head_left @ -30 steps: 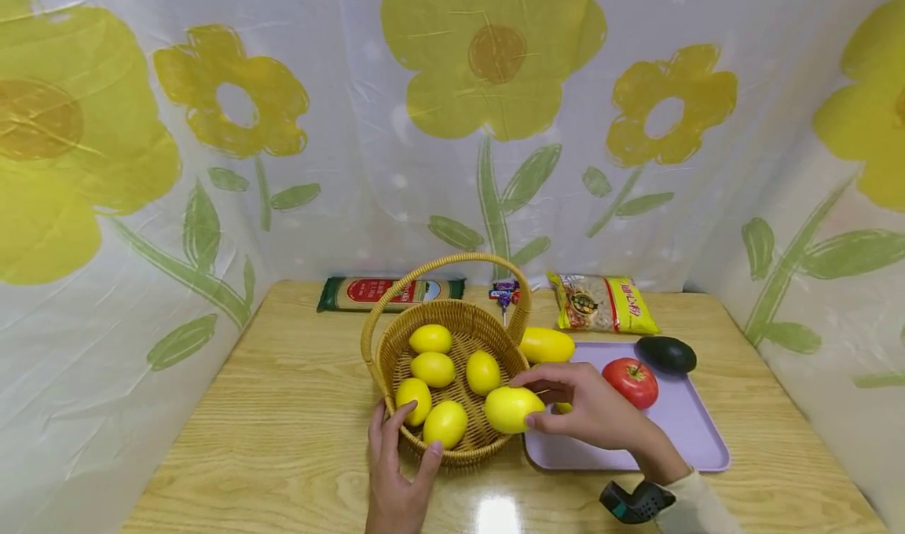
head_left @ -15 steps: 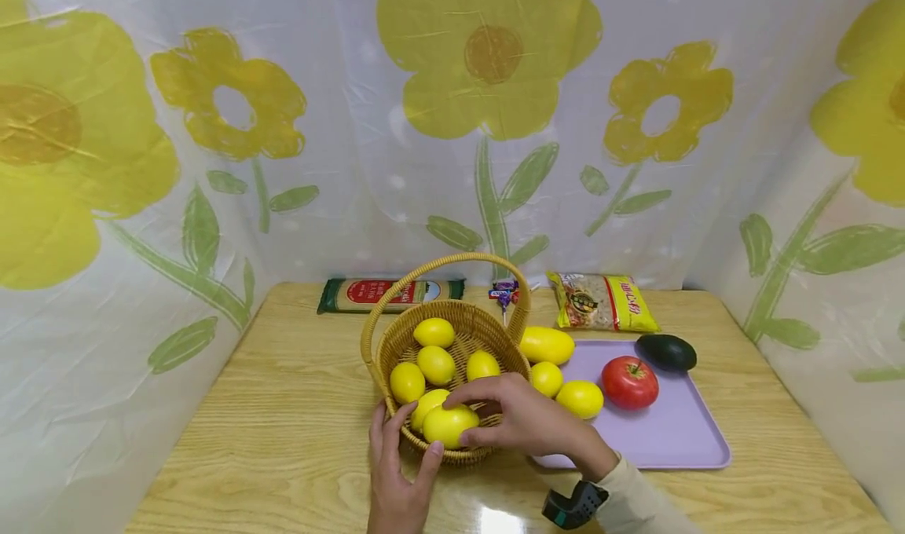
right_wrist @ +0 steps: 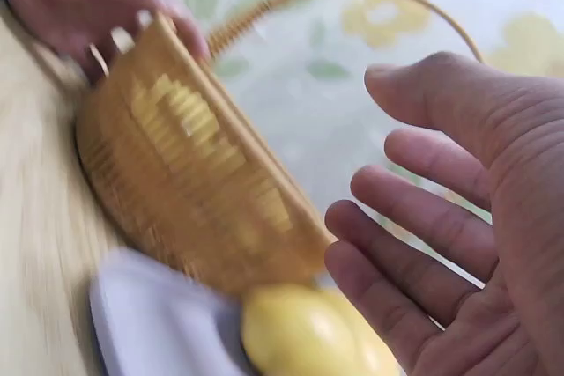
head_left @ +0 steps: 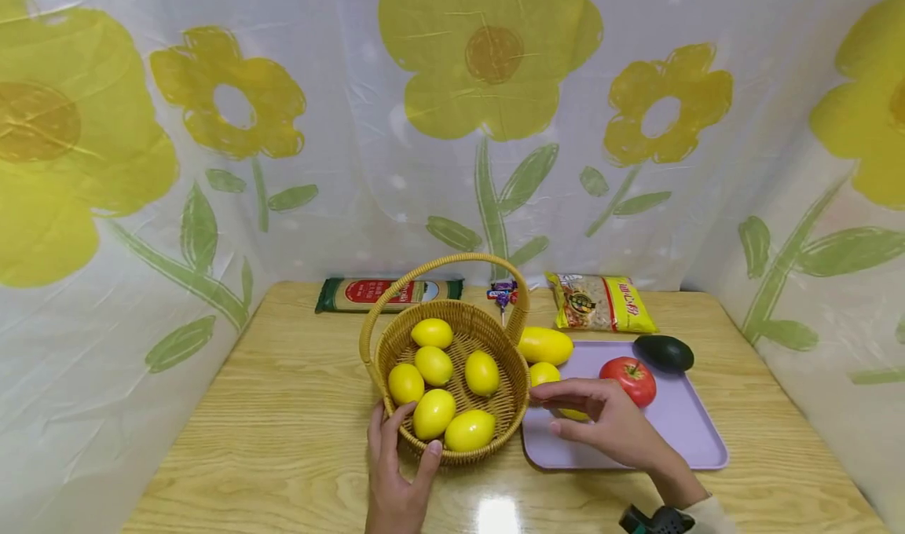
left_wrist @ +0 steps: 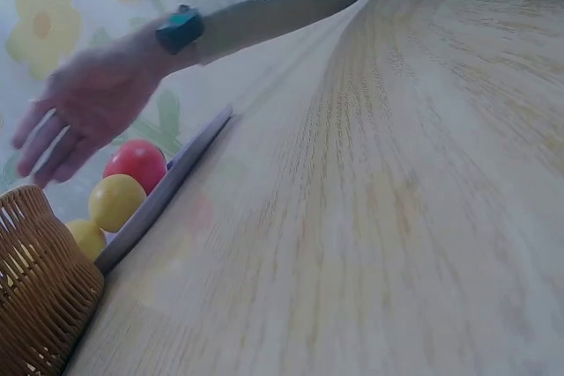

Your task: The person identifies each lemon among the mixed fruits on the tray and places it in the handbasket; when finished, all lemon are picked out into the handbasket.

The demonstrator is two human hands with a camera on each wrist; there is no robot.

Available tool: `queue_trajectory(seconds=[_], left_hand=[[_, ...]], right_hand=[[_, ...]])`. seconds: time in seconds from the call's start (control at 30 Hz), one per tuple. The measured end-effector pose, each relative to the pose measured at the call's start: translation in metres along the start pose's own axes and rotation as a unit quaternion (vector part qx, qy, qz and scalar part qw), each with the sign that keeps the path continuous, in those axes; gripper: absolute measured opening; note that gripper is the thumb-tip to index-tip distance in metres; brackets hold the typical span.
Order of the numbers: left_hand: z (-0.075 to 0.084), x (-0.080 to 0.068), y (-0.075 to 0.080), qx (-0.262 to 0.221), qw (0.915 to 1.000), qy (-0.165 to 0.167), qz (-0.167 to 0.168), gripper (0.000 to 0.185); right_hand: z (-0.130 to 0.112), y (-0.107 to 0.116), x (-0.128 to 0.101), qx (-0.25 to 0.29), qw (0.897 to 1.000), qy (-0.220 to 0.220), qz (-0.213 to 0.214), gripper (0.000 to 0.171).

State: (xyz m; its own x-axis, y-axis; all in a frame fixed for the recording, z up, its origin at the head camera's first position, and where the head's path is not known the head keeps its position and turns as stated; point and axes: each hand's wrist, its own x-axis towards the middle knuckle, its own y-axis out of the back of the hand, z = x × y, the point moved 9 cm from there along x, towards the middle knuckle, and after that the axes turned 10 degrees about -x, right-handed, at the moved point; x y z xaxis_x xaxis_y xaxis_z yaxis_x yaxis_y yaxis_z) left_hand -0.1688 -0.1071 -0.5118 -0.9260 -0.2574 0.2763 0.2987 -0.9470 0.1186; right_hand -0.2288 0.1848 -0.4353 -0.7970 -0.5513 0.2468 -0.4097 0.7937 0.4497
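Note:
A round wicker basket [head_left: 519,396] with a tall handle holds several yellow lemons [head_left: 482,374]. My left hand [head_left: 399,487] grips its near left rim, thumb at the front and a fingertip over the edge. My right hand [head_left: 608,424] hovers over the left part of a lilac tray [head_left: 679,448], just right of the basket, with nothing in it. In the right wrist view its fingers [right_wrist: 423,217] are spread and loosely bent. A lemon [head_left: 544,374] shows beyond that hand by the basket; another lemon [left_wrist: 117,202] on the tray is mostly hidden under it in the head view.
A red apple [head_left: 628,381] and a dark avocado [head_left: 665,353] sit on the tray. A long yellow fruit [head_left: 546,345] lies behind the lemons. Along the back are a green noodle pack [head_left: 353,292], small wrapped candies [head_left: 502,292] and a yellow food bag [head_left: 601,302].
My right hand has carried a lemon into the basket's near side, let go of it and moved back right over the tray. The lemons inside have shifted; my left hand stays on the rim.

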Motion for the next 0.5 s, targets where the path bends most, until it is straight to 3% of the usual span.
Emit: queue_trajectory(seconds=[0.3,0.5], left_hand=[[0.000,0.000,0.000,-0.007,1.0000,0.001,0.000,0.056],[-0.001,0.001,-0.001,-0.010,0.9999,0.003,-0.003,0.056]], right_hand=[[0.027,0.062,-0.047,-0.035,0.995,-0.044,0.085,0.043],[0.038,0.065,-0.045,-0.069,0.992,-0.073,0.083,0.046]])
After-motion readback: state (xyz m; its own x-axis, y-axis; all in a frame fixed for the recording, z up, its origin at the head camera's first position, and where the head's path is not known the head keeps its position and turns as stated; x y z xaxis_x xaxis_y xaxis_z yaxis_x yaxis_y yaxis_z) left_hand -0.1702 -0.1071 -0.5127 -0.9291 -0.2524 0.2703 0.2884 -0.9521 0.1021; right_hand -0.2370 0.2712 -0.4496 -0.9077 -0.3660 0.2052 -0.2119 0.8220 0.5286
